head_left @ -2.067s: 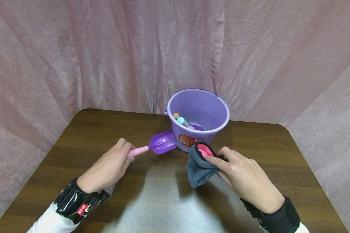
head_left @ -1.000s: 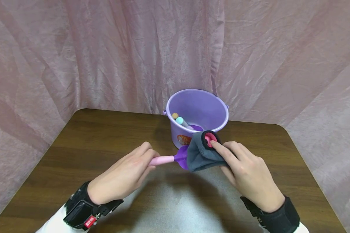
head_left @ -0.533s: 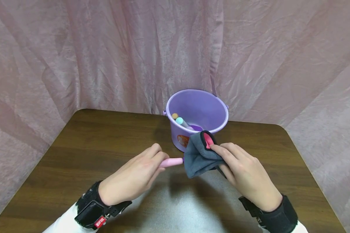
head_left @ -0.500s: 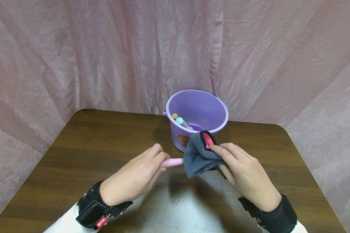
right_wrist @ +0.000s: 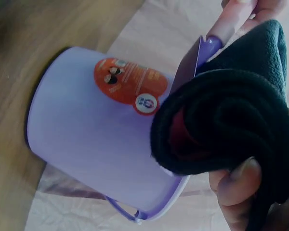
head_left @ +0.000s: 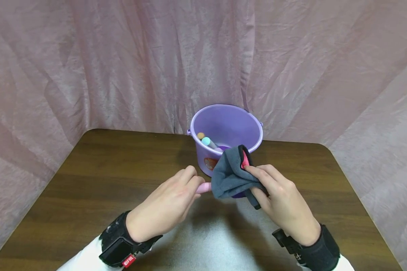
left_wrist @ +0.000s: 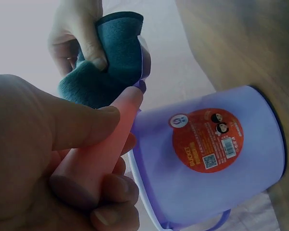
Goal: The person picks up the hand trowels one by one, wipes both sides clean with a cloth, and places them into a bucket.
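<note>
On the tabletop (head_left: 54, 226), the bucket (head_left: 228, 124) stands upright; a careless forward push could tip or shift it. On your side of the bucket, your right hand (head_left: 285, 199) pinches the cloth (head_left: 232, 175), whose loose folds might slip if that pinch slackens, while your left hand (head_left: 166, 203) clasps the shovel (left_wrist: 98, 154) by its pink handle (head_left: 204, 188). The shovel is held between your hands, nearer you than the bucket, its purple blade (right_wrist: 188, 67) partly covered by cloth, just beside your right hand.

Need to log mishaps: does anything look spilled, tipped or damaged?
Nothing stands out: no spill or visible damage. The purple bucket stands upright, the left hand grips the pink handle, and the right hand holds the gray cloth against the purple blade.
</note>
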`<state>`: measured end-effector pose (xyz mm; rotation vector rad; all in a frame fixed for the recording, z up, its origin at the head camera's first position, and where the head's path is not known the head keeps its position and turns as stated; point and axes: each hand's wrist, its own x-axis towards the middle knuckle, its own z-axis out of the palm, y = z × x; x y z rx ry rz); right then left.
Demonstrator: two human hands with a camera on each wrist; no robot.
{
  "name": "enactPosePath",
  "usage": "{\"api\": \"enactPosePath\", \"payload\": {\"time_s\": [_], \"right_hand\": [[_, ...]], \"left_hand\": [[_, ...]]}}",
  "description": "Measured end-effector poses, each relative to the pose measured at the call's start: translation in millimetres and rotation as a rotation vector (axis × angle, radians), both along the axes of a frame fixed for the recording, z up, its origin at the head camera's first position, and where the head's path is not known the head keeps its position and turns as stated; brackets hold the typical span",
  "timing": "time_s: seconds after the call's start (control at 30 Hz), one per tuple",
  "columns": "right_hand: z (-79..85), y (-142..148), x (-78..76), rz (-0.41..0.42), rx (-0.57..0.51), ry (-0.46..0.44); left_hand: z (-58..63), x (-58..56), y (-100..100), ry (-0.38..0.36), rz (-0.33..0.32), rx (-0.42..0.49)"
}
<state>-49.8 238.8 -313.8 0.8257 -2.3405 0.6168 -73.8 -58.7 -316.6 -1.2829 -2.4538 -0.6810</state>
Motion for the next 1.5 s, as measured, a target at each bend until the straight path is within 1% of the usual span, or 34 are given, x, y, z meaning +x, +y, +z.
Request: {"api": "enactPosePath", "payload": {"time_s": [0.07,0.17,0.23,0.3,0.4,0.63,0.87,1.1,1.23,1.4,1.5], "right_hand": [[-0.7,-1,0.3,0.000,-0.026,-0.003],[-1.0,-3,1.2,0.001,-0.079,-0.045],[-1.1,-4,1.3,-0.001,-0.093,-0.042],[-0.8,-4,1.6,-0.009,-0.107,-0.060],[-0.5,-4,1.3,-0.013,-0.116,-0.043],[-0.9,-5,1.8,-0.013,-0.156,-0.045],[-3.5,-9,1.0,-0.002,-0.198,-0.025],[-6.9,-13,-1.1,0.022,-0.267,-0.046],[-7.8,-15,-1.2,0.015,-0.291,-0.048],[-7.8,-15,-0.7,-0.019,-0.279,-0.005],[-7.0,-15,-0.8,-0.035,-0.265,0.018]], "left_hand": [[-0.6,-0.4,2,0.013,0.000,0.002],[-0.8,-1.0,4,0.019,0.008,-0.004],[-0.8,-1.7,6,0.026,0.016,-0.012],[-0.9,-2.5,7,0.034,0.023,-0.015],[-1.6,-3.6,9,0.051,0.030,-0.015],[-5.3,-5.1,10,0.088,0.038,-0.018],[-7.4,-4.7,12,0.118,0.038,0.003],[-7.8,-3.0,13,0.140,0.043,0.019],[-8.0,-2.8,12,0.129,0.040,0.023],[-7.5,-3.1,10,0.090,0.035,0.008],[-7.2,-2.9,10,0.075,0.028,0.016]]}}
